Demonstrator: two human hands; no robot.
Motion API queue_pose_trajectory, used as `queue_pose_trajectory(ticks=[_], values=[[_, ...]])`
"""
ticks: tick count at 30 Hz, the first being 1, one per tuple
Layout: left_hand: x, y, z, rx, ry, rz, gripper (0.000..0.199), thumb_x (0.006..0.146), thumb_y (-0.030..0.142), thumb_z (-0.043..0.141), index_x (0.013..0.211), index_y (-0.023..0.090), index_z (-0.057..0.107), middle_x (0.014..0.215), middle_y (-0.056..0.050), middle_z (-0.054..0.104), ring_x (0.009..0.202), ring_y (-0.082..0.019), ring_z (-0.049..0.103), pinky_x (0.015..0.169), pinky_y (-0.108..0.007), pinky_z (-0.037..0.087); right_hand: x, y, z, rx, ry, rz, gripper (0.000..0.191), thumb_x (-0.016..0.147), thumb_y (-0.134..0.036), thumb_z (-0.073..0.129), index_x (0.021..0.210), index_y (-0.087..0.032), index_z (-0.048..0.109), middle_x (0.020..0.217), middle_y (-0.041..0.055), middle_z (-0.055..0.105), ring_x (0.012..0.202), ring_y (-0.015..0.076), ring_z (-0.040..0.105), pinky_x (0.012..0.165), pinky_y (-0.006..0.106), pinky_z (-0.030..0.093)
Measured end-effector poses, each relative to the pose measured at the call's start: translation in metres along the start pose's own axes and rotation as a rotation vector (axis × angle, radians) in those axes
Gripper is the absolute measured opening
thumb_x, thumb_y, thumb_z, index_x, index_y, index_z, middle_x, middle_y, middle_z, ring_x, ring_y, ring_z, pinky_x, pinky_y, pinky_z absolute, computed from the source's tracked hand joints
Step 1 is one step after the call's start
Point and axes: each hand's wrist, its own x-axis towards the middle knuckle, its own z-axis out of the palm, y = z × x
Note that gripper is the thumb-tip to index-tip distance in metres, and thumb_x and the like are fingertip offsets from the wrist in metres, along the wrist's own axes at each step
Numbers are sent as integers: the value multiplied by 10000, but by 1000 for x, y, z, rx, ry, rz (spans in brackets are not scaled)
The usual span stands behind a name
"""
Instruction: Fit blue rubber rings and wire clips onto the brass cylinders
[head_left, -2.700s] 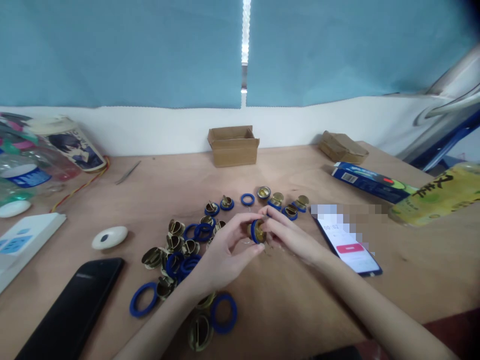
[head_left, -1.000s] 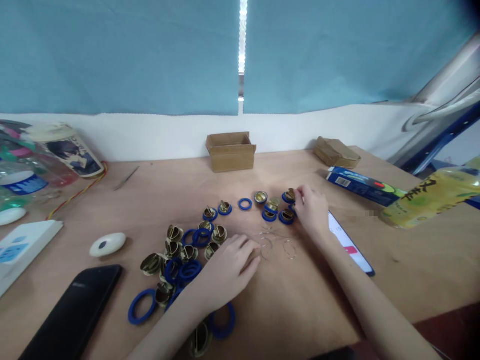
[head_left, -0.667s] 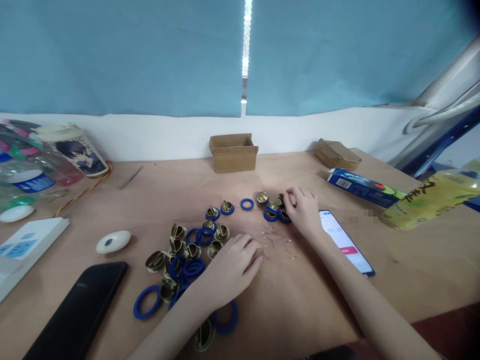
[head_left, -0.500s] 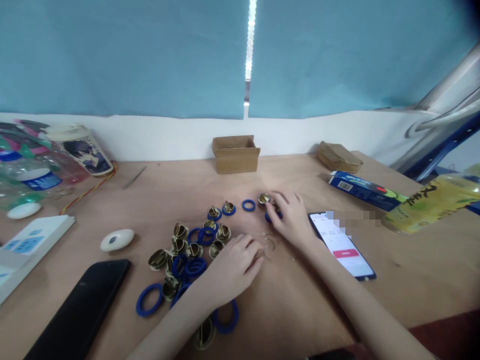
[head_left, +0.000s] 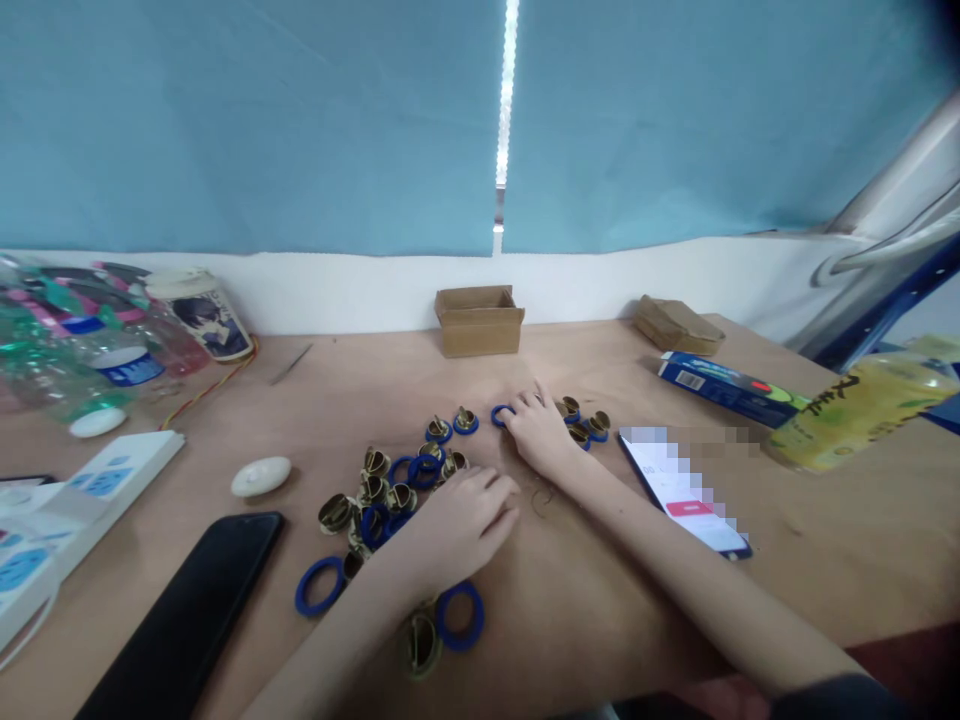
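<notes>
My right hand [head_left: 536,432] reaches over the table, thumb and fingers closing on a blue ring [head_left: 496,412]. To its right stand several brass-coloured metal caps [head_left: 598,422] with blue rings around their bases. My left hand [head_left: 466,520] lies palm down, fingers loosely bent, with a gap between thumb and fingers. It covers part of a pile of similar metal caps [head_left: 335,512] and loose blue rings [head_left: 320,586]. Two ringed caps [head_left: 466,419] sit left of the held ring. Thin wire loops [head_left: 541,498] lie between my hands.
An open cardboard box [head_left: 480,328] stands at the back. On the right are a lit phone [head_left: 675,480], a blue carton [head_left: 727,388] and a yellow bottle [head_left: 862,415]. On the left are a dark phone [head_left: 187,610], a white mouse [head_left: 261,477], a power strip [head_left: 90,510] and spray bottles [head_left: 131,350].
My right hand has moved left from the metal caps to the lone blue ring, uncovering the caps. My left hand stays about where it was. The view has shifted slightly.
</notes>
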Motion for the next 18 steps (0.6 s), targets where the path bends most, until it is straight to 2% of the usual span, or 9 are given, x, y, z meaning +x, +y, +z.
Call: queue_pose_trajectory(ticks=[3, 8, 11, 12, 16, 18], values=[[-2, -12, -6, -10, 89, -13, 195, 974, 198, 454, 1042, 179, 635, 1004, -79, 671, 977, -244, 629, 889, -397, 498, 6, -3, 2, 25, 26, 16, 264, 897, -31, 449, 976, -134, 679, 967, 151, 686, 1029, 287, 594, 1125, 525, 237], [-7, -38, -6, 8, 334, -105, 204, 963, 162, 441, 1041, 177, 629, 1047, -91, 685, 1034, -249, 611, 941, -425, 472, -5, -3, -16, 127, 130, 56, 318, 834, 7, 441, 1096, -120, 570, 1128, 183, 628, 1100, 294, 577, 1082, 484, 341], [-11, -49, -6, 24, 339, -129, 155, 925, 226, 531, 1028, 183, 639, 1048, -101, 680, 1045, -277, 611, 930, -453, 482, -24, 0, -28, 235, 194, 72, 227, 909, -72, 393, 1103, -139, 489, 1238, 212, 566, 1181, 283, 556, 957, 406, 466], [-12, -51, -5, 33, 332, -127, 167, 907, 244, 561, 1039, 184, 643, 1064, -107, 679, 1056, -287, 613, 933, -462, 485, -30, 0, -30, 374, 275, 83, 171, 940, -116, 385, 1083, -152, 473, 1248, 217, 557, 1187, 293, 557, 935, 414, 479], [-12, -55, 2, 74, 324, -128, 371, 890, 260, 588, 1246, 155, 582, 1260, -154, 645, 1220, -332, 562, 1028, -514, 447, -46, -1, -27, 702, 381, 134, 97, 983, -206, 398, 1053, -186, 462, 1056, 139, 616, 949, 256, 634, 840, 397, 510], [-11, -56, 7, 90, 310, -134, 375, 910, 232, 557, 1278, 157, 560, 1285, -149, 643, 1272, -331, 530, 1049, -520, 437, -48, -4, -26, 785, 398, 163, 174, 982, -230, 435, 1145, -175, 461, 1064, 128, 613, 899, 234, 633, 825, 380, 518]])
